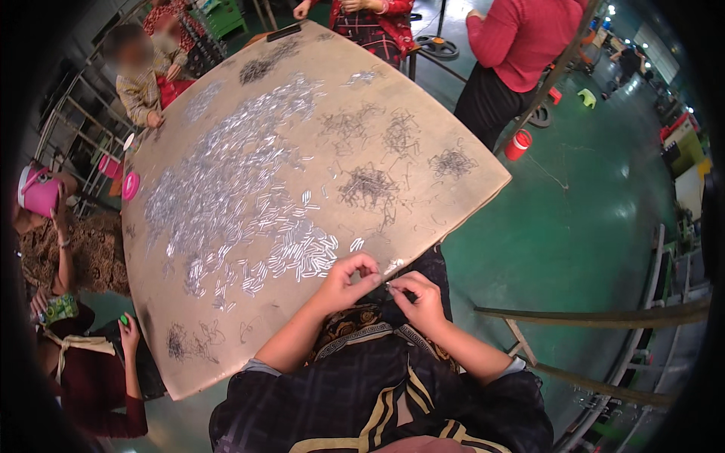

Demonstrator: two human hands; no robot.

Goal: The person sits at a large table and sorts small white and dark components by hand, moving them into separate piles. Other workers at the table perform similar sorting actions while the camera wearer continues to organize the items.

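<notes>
My left hand (349, 282) is at the near edge of the table, thumb and fingers closed in a pinch. Close to its right, my right hand (418, 297) also pinches, with a tiny dark and shiny bit at its fingertips. What either hand holds is too small to name. Just beyond my left hand lies a wide spread of small shiny silver strips (306, 249), thickest toward the table's middle and left. Dark thin bent wire pieces (368, 187) sit in tangled heaps farther off to the right. A smaller wire heap (181, 342) lies at the near left.
The brown-covered table (445, 189) has its near right edge beside my hands. Several people sit or stand around it, one in a red top (521, 38). A pink bucket (39, 190) is at the left. On the green floor stand a red container (518, 145) and metal rails (589, 315).
</notes>
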